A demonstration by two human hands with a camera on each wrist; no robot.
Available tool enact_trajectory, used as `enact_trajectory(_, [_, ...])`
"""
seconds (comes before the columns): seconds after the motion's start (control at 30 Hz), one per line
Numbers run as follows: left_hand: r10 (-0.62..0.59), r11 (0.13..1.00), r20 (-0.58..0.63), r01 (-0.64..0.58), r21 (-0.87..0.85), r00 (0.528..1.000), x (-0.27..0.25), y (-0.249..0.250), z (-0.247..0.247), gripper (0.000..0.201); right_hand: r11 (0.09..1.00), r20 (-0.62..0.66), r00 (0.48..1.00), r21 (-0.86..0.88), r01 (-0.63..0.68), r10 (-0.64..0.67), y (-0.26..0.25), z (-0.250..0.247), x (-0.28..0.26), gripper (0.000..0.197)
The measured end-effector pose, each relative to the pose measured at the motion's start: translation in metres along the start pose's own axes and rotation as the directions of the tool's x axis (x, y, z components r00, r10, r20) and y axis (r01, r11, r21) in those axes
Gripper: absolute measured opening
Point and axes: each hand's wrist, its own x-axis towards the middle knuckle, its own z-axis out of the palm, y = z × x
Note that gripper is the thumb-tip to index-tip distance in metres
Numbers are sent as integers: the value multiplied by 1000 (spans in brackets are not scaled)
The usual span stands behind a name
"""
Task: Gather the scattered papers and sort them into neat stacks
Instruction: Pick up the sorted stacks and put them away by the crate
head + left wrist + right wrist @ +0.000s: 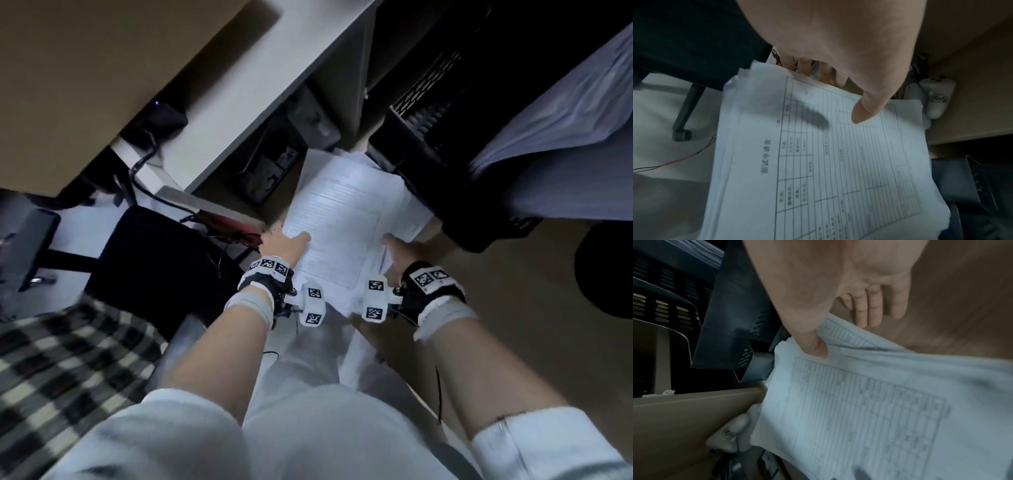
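Observation:
A thick stack of white printed forms point(346, 219) hangs in front of my knees, held between both hands. My left hand point(286, 240) grips its near left edge; in the left wrist view the thumb point(863, 112) presses on the top sheet point(828, 162) and the fingers curl underneath. My right hand point(399, 248) grips the near right edge. Its thumb point(816, 345) lies on the top form point(869, 410), with the fingers point(871, 311) below the sheets. The sheets on the right side are splayed and uneven.
Black mesh letter trays point(428, 137) stand just right of the stack, and more paper point(565, 113) lies on top at the far right. A pale desk edge point(239, 102), a black chair point(154, 260) and cables are to the left. A white handheld device point(937, 97) lies beyond the papers.

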Motion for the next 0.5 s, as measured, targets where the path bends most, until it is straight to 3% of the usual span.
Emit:
enact_trajectory(0.17, [33,999,121,-37,26,992,-14,5,16,94,1000,71,997,-29,-1,4,-7,-3,11,67])
enact_trajectory(0.27, [27,1000,180,-29,3,983,-17,6,25,88,998,39,999,-64,7,-4,5,-2,13,77])
enact_trajectory(0.37, [33,997,237,-17,-70,971,-24,6,31,80,998,93,995,-44,38,-34,22,-1,15,58])
enact_trajectory(0.43, [33,995,204,-13,-97,978,-32,7,35,72,997,104,993,-48,69,-63,31,-6,7,57])
enact_trajectory(0.5, [33,996,115,-23,-89,993,-34,5,43,79,990,103,985,7,138,-137,37,-14,-1,55])
